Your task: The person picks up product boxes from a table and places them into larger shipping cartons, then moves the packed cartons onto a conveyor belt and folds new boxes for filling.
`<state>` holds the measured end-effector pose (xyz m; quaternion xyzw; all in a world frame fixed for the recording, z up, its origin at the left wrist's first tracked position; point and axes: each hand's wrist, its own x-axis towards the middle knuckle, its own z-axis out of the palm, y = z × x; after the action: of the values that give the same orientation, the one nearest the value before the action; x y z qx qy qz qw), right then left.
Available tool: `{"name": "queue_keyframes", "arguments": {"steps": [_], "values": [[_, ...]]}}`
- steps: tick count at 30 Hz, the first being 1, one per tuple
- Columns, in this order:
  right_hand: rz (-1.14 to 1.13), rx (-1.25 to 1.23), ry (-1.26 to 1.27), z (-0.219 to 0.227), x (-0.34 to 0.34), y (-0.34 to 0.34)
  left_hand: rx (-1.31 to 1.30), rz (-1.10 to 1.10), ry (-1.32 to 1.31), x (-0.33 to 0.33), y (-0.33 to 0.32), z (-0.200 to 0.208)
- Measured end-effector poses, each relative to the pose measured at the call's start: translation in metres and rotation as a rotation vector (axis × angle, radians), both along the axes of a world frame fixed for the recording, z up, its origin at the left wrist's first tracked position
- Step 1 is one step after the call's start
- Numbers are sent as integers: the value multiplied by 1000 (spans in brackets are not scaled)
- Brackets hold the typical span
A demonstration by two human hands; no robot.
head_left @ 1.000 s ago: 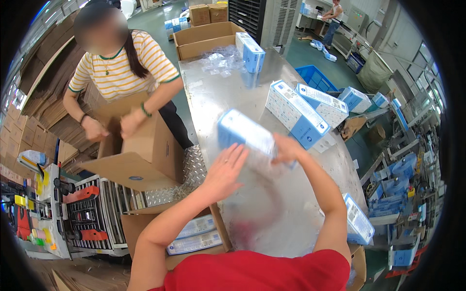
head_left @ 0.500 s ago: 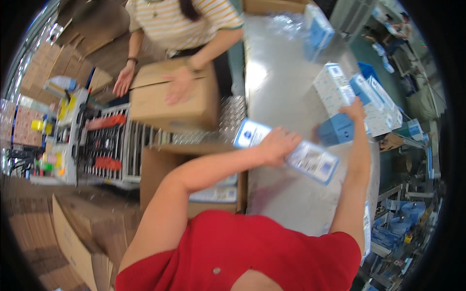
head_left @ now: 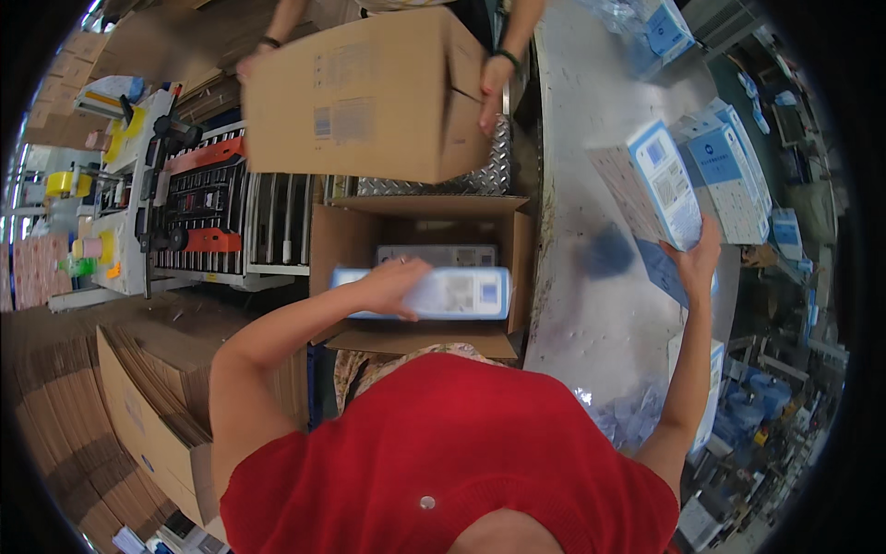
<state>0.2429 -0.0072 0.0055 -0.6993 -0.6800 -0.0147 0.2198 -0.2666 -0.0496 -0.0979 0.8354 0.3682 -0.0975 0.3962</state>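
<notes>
My left hand (head_left: 392,287) is wrapped round a slim blue-and-white product box (head_left: 466,294), held level over the mouth of an open cardboard carton (head_left: 425,343). Inside that carton, another blue-edged box (head_left: 475,255) shows behind the one I hold. Out to the right, my right hand (head_left: 698,260) grips the near lower end of a patterned white-and-blue box (head_left: 666,180) that stands tilted over the metal table (head_left: 577,305). My thumb and fingers are partly hidden by its edge.
Across from me a person's two hands hold a large brown carton (head_left: 369,102). More blue-and-white boxes (head_left: 724,166) stand at the table's right. A roller conveyor with red bars (head_left: 208,198) is at left; flattened cartons (head_left: 152,425) are stacked at lower left.
My left hand has carried its box leftward from the table to over the open carton. My right hand's box has tilted and shifted slightly. The other person's carton has been lifted and turned.
</notes>
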Motion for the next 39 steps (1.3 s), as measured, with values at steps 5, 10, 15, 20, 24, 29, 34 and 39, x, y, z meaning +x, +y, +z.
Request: {"name": "queue_keyframes", "arguments": {"steps": [5,10,15,20,24,29,34,39], "values": [[259,-237,503,68,-127,-32,-21,33,-32,18,19,-149],[734,-202,288,-11,-254,-44,35,280,145,34,7,-215],[669,-260,-220,-185,-322,-31,-223,98,138,32,-17,-218],[517,-300,-362,-237,-331,-29,-212,-103,402,38,15,-52],[453,-792,-336,-212,-321,-31,87,162,487,16,10,-118],[470,-873,-192,-318,-276,-46,-130,-93,722,5,18,-201],[622,-507,660,-149,-247,-49,-211,-134,666,-15,44,-217],[-218,-284,421,-93,-92,-177,-170,9,417,2,59,-167]]}}
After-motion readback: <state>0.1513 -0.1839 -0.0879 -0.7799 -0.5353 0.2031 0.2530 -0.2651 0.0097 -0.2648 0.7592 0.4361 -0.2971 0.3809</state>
